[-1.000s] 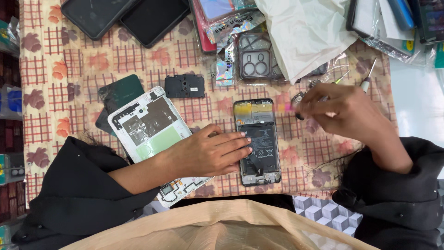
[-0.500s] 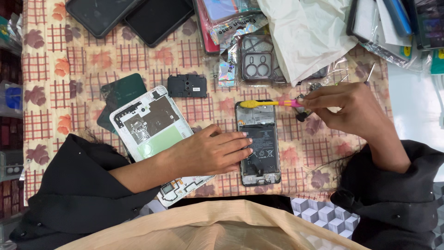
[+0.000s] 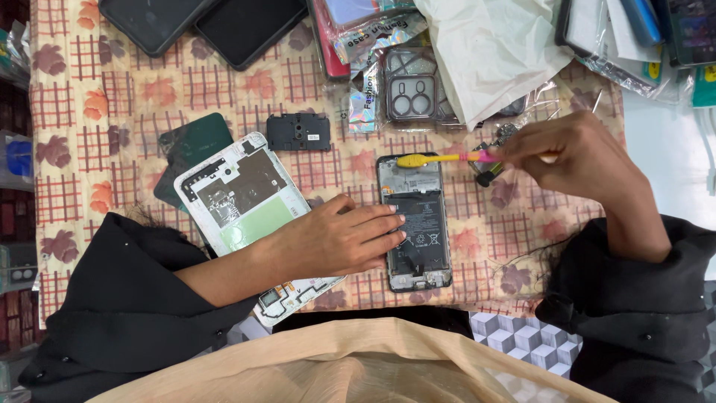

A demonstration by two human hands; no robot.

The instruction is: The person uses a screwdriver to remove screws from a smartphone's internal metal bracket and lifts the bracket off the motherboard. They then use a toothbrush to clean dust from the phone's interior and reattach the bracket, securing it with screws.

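Table: a cloth [image 3: 97, 112] with a red grid and leaf pattern covers it; its far edge is cut off by the top of the view.
White bag: a crumpled plastic bag [image 3: 492, 52] lies beyond the opened phone and hides whatever sits under it.
White panel: a phone frame [image 3: 242, 198] lies left of the opened phone, its near end hidden under the left forearm.
Opened phone: the phone [image 3: 415, 224] lies back-off, battery showing, near the front edge of the table.
Left hand: the left hand [image 3: 339, 239] lies flat, fingers together, its fingertips pressing the left edge of the opened phone.
Right hand: the right hand [image 3: 578, 157] is to the right of the phone's top end, fingers pinched shut on the brush handle.
Brush: a yellow and pink toothbrush [image 3: 440, 159] lies across the top end of the opened phone; its handle end is hidden in the fingers.
Small parts: something dark sits under the right hand, too hidden to make out.
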